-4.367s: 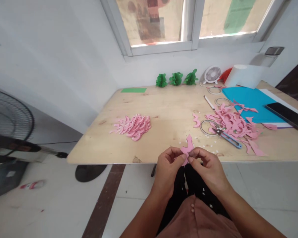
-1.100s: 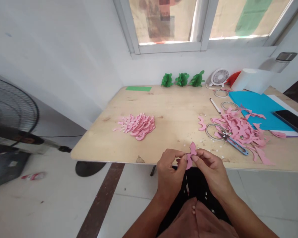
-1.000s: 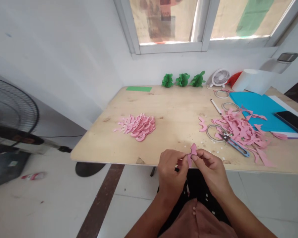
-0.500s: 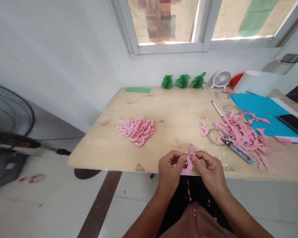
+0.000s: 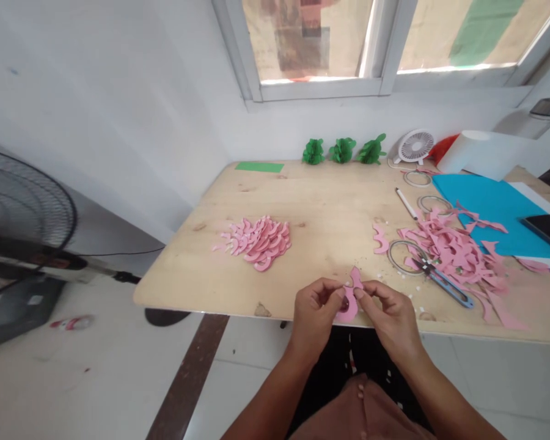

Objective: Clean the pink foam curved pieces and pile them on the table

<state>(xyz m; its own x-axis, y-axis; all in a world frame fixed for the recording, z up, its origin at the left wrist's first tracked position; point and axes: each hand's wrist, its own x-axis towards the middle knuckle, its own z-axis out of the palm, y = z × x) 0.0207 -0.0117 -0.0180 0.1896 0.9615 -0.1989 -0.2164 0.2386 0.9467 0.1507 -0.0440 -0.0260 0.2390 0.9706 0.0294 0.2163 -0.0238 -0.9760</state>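
Note:
Over the table's front edge I hold a curved pink paper cutout (image 5: pixel 347 313) between both hands. My left hand (image 5: pixel 318 311) pinches its left side between thumb and fingers. On the other side, the thumb and fingers of my right hand (image 5: pixel 390 311) are closed on it too. A pointed end of the cutout rises above my thumbs. Beyond my right hand lies another wavy pink cutout (image 5: pixel 380 238), flat on the wood. Blue-handled scissors (image 5: pixel 444 284) rest to the right, against a heap of pink paper scraps (image 5: pixel 458 250).
A pile of pink cutouts (image 5: pixel 261 241) lies left of centre on the wooden table (image 5: pixel 330 201). Green paper balls (image 5: pixel 341 150) and a small white fan (image 5: pixel 415 146) stand at the back. Blue sheets (image 5: pixel 481 201), a phone (image 5: pixel 547 231) and a white pen (image 5: pixel 406 203) are on the right.
The view has shifted slightly, so the table appears a little further right. Both hands keep their pinch on the pink cutout with almost no other movement.

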